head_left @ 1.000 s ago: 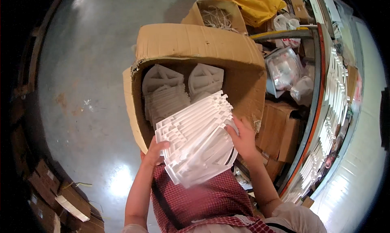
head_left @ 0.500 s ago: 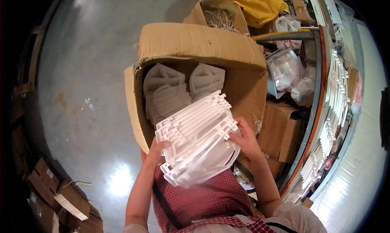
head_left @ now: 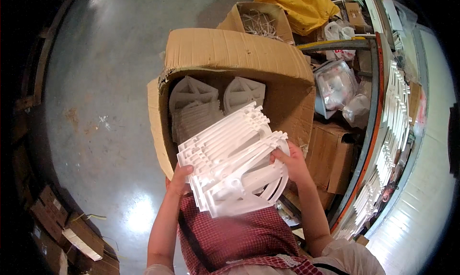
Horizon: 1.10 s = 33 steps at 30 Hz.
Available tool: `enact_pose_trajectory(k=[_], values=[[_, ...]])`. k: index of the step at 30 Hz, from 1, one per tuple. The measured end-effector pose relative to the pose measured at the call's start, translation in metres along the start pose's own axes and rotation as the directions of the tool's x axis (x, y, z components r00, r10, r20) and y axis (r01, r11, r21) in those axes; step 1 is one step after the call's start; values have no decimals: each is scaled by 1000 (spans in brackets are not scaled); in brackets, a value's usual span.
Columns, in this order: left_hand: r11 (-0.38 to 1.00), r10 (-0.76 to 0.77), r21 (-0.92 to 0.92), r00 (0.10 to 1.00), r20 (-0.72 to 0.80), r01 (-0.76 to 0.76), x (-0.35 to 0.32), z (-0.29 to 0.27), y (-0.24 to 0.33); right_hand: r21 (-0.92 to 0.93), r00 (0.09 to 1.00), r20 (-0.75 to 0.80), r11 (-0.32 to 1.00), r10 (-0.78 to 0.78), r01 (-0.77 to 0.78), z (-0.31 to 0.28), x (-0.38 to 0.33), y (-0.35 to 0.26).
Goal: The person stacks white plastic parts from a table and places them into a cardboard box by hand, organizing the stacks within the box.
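A thick stack of white plastic quarter-round frames (head_left: 230,165) is held between my two hands, over the near side of an open cardboard box (head_left: 230,50). My left hand (head_left: 179,177) grips the stack's left edge, thumb on top. At the right side, my right hand (head_left: 290,162) is closed on the stack with the thumb pressed on the upper pieces; its other fingers are partly hidden. The pieces lie fanned and slightly uneven. Inside the box are more frames of the same kind (head_left: 194,95), standing in rows, with another group (head_left: 243,94) beside them.
On the right, a metal-edged table (head_left: 376,131) bears a long row of white plastic parts (head_left: 383,165). Beneath it are cardboard boxes (head_left: 326,155) and a tub with bagged items (head_left: 335,85). A yellow sheet (head_left: 299,6) lies beyond. Flattened cartons (head_left: 86,239) are at the lower left.
The stack has tilted and shifted slightly, so its lower pieces spread and show their curved edges more. My right hand has moved a little down and to the right along it.
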State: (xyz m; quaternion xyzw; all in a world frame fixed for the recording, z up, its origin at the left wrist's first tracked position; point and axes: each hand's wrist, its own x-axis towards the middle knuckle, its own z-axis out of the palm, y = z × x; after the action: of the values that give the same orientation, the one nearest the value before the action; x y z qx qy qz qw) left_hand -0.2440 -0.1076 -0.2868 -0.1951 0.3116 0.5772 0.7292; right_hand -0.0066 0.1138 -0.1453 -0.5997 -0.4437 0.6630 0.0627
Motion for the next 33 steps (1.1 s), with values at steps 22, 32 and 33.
enact_pose_trajectory(k=[22, 32, 33], values=[[998, 33, 61, 995, -94, -28, -3, 0, 6, -673, 893, -220, 724, -392, 152, 8, 4, 3], [995, 70, 80, 997, -46, -66, -5, 9, 12, -949, 796, 270, -8, -542, 316, 57, -6, -50], [994, 59, 93, 997, -57, -54, -6, 8, 14, -889, 740, 426, -89, -521, 449, 63, -3, -57]])
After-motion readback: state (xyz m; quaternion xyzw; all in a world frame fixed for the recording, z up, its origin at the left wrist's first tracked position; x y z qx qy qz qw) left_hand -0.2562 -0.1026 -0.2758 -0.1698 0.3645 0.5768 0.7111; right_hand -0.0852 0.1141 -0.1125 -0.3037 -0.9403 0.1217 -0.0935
